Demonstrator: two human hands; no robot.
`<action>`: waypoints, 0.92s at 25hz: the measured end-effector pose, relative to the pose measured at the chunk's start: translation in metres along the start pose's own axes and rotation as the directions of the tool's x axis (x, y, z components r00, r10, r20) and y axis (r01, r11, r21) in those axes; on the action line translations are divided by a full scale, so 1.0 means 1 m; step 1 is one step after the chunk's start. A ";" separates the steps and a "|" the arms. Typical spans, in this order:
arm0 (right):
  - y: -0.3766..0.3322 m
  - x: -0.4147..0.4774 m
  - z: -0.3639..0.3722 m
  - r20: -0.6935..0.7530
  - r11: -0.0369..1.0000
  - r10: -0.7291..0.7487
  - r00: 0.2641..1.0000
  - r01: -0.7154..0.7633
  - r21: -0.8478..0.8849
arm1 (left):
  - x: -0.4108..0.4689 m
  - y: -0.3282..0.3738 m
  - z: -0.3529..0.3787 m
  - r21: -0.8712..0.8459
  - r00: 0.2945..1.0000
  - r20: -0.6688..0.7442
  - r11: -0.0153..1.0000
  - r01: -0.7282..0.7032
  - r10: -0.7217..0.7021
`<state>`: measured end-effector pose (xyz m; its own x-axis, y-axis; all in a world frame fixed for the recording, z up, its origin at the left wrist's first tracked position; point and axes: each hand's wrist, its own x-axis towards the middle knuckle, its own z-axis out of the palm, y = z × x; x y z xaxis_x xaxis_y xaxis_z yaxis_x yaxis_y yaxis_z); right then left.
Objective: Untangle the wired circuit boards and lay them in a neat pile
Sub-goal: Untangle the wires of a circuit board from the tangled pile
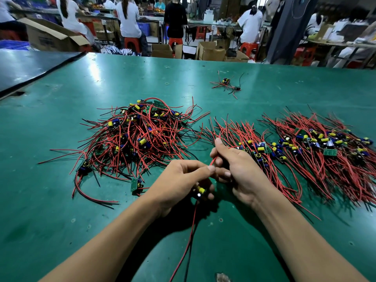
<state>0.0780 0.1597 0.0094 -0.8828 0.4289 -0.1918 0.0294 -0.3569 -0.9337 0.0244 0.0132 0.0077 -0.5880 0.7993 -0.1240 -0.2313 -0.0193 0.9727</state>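
Observation:
A tangled heap of circuit boards (134, 137) with red and black wires lies on the green table (61, 200), left of centre. To the right, boards lie in two combed rows (305, 147) with wires fanned out. My left hand (181, 180) grips a small board with a yellow capacitor (200, 191); its red and black leads (189, 239) hang toward me. My right hand (234, 165) pinches a red wire (212, 160) that runs up from that board. A single board (136, 185) lies loose at the heap's near edge.
A small stray cluster of boards and wires (226, 84) lies farther back at centre. A dark mat (26, 68) covers the far left corner. Beyond the table's far edge, seated people work among cardboard boxes (211, 50) and red stools.

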 end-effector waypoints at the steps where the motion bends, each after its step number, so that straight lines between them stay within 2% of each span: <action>1: 0.000 0.000 0.001 0.007 1.000 0.000 1.000 0.000 -0.016 | 0.000 0.000 0.001 -0.013 1.000 0.002 1.000 0.001 -0.001; 3: 0.000 -0.002 0.000 0.046 0.998 -0.004 0.999 0.007 -0.059 | 0.000 0.000 0.002 -0.065 1.000 -0.023 0.998 0.007 -0.009; 5: 0.001 -0.007 0.000 0.151 0.995 0.012 0.989 0.003 -0.101 | 0.001 0.000 -0.001 -0.128 0.998 -0.063 0.992 0.021 -0.029; 7: 0.003 -0.012 0.002 0.305 0.998 0.052 0.951 -0.040 -0.046 | 0.001 0.002 -0.004 -0.164 0.996 -0.071 0.986 0.042 -0.054; 9: 0.004 -0.013 0.001 0.391 0.999 0.030 0.920 -0.042 0.021 | 0.000 0.005 -0.005 -0.171 0.996 -0.053 0.984 0.055 -0.065; 10: 0.005 -0.013 0.001 0.380 1.000 -0.002 0.925 -0.008 0.027 | -0.001 0.006 -0.005 -0.174 0.997 -0.043 0.983 0.057 -0.065; 12: 0.007 -0.010 -0.001 0.250 0.987 -0.120 0.961 0.142 -0.073 | 0.000 0.008 -0.005 -0.194 0.998 -0.032 0.980 0.045 -0.052; 15: 0.008 -0.005 -0.004 0.110 0.937 -0.285 0.952 0.301 -0.176 | 0.001 0.009 -0.004 -0.224 0.999 -0.032 0.974 0.017 -0.024; 19: 0.006 0.000 -0.006 0.069 0.905 -0.366 0.928 0.372 -0.207 | 0.002 0.007 -0.006 -0.214 0.999 -0.047 0.977 0.003 -0.014; 23: 0.003 0.001 -0.007 -0.014 0.919 -0.371 0.929 0.365 -0.149 | 0.002 0.006 -0.005 -0.212 0.999 -0.036 0.977 0.014 -0.022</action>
<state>0.0804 0.1650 0.0044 -0.8242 0.5421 0.1636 -0.2251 -0.0485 -0.9731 0.0184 0.0115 0.0121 -0.6102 0.7775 -0.1523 -0.3988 -0.1354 0.9070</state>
